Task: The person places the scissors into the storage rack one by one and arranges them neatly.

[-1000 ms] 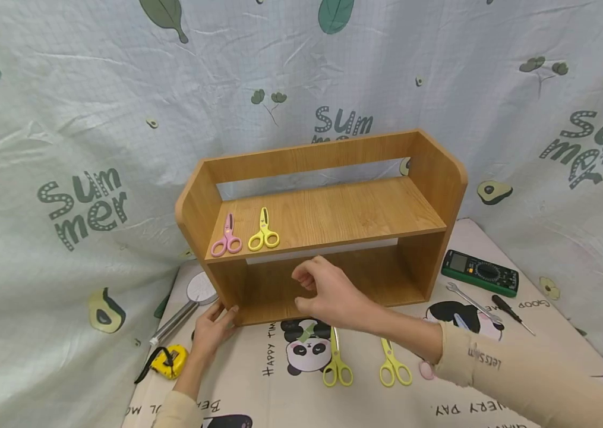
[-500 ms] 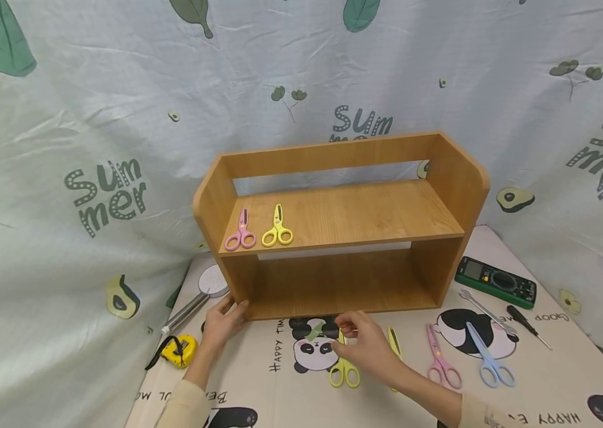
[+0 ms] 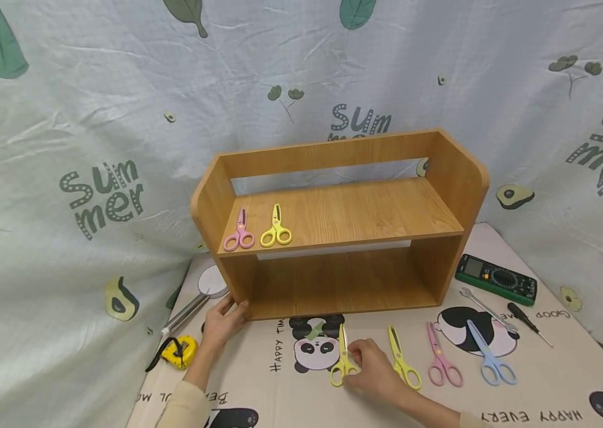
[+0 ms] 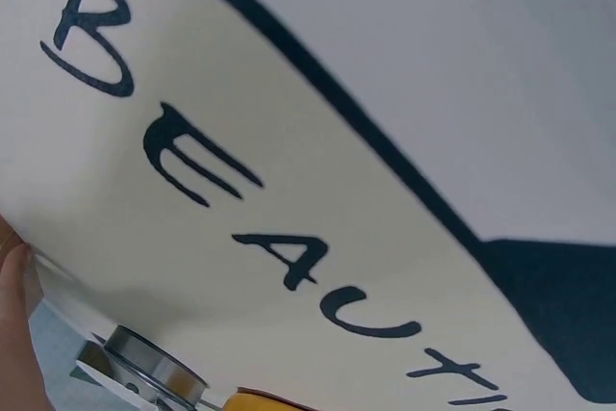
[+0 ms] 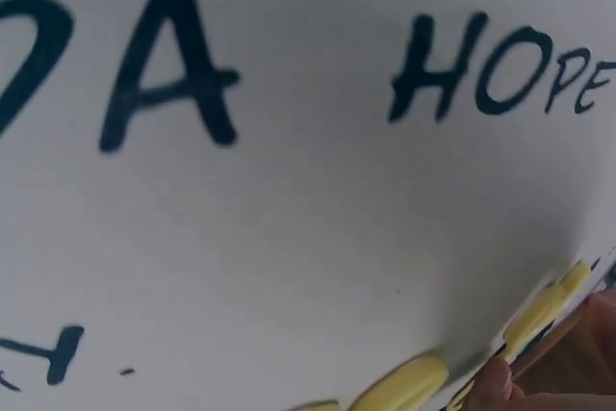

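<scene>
My left hand (image 3: 221, 327) holds the lower left corner of a two-tier wooden desk shelf (image 3: 365, 214), thumb at its front edge. Beside my right hand (image 3: 378, 374) lies a pair of yellow scissors (image 3: 342, 353); thumb and fingers pinch it near the right handle loop. The right wrist view shows my thumb (image 5: 494, 387) against the yellow scissors (image 5: 404, 384). Farther right on the table lie a second yellow pair (image 3: 398, 356), pink scissors (image 3: 437, 353) and blue scissors (image 3: 485, 353). Pink scissors (image 3: 240, 230) and yellow scissors (image 3: 276, 227) sit on the upper tier's left.
Left of the shelf are a magnifying glass (image 3: 211, 282) and a yellow tape measure (image 3: 182, 352). To the right lie a green-edged multimeter (image 3: 496, 278), a wrench (image 3: 488, 309) and a screwdriver (image 3: 528, 324). A printed curtain (image 3: 146, 107) hangs behind.
My right hand has come down from in front of the shelf to the left yellow scissors on the table, uncovering the scissors to their right. The left hand stays at the shelf corner.
</scene>
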